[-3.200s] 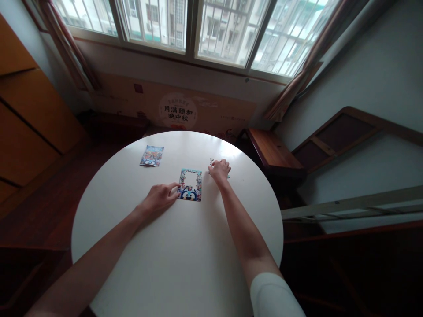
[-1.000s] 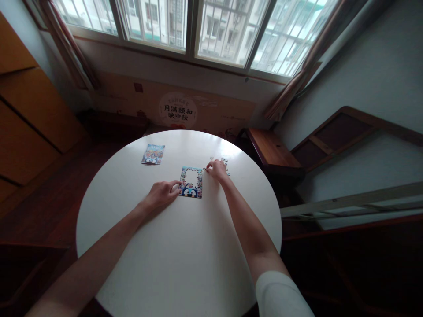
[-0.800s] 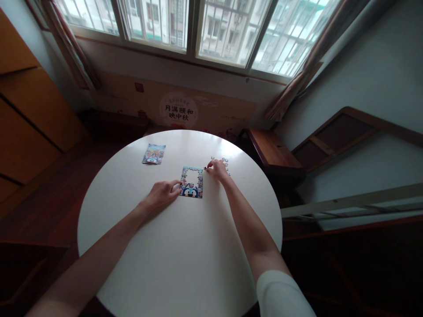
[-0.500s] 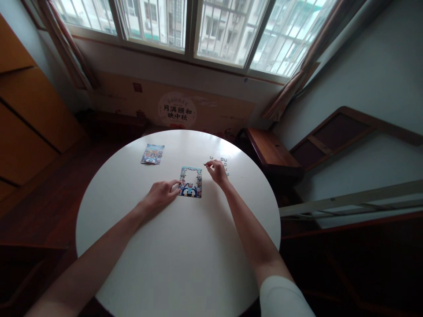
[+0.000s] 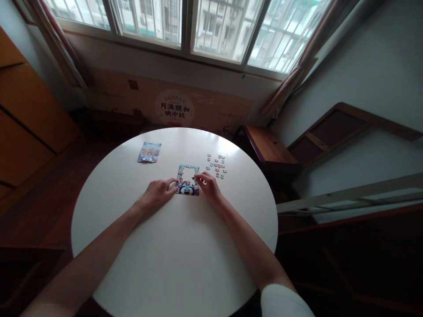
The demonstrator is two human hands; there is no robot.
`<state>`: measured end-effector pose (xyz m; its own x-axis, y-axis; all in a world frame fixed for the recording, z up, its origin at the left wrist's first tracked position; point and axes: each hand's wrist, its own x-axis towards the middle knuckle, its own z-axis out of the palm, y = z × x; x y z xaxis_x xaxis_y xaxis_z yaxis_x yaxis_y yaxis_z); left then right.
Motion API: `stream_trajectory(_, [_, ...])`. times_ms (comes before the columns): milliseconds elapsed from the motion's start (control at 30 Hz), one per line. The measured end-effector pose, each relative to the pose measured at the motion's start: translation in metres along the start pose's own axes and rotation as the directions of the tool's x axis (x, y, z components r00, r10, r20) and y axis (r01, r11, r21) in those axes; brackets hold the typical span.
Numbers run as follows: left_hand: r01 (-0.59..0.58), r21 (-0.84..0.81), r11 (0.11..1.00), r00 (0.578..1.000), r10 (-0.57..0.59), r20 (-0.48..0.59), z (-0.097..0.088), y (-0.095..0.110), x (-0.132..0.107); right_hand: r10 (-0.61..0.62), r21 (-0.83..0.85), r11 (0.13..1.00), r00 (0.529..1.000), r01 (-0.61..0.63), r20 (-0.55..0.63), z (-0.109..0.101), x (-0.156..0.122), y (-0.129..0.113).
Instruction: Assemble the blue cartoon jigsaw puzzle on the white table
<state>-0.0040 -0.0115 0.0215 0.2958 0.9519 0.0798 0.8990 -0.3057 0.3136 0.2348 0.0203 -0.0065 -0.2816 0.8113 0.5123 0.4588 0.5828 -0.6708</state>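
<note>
A partly filled jigsaw puzzle (image 5: 187, 190) lies on the round white table, with a pale gap inside its upper part and a blue and white figure at the bottom. My left hand (image 5: 159, 190) rests at its left edge, thumb and forefinger holding that side. Over the puzzle's right side, my right hand (image 5: 209, 184) pinches a small puzzle piece (image 5: 193, 178) near the gap. Loose jigsaw pieces (image 5: 217, 165) are scattered just beyond and to the right of that hand.
The white table (image 5: 172, 251) has a rounded edge all round. A colourful printed packet (image 5: 150, 152) lies at its far left. Beyond the far right edge stands a wooden bench (image 5: 269, 147). Windows (image 5: 224, 28) are ahead.
My right hand has moved left and nearer from beside the loose pieces to the puzzle, carrying the piece. More loose pieces are uncovered. The left hand stays at the puzzle's edge.
</note>
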Motion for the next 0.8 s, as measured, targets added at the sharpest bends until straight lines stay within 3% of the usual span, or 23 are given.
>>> stream_trajectory(800, [0.014, 0.020, 1.000, 1.000, -0.014, 0.023, -0.0026, 0.0020, -0.0008, -0.009, -0.128, 0.991, 0.995, 0.022, 0.104, 0.0064, -0.0057, -0.0004])
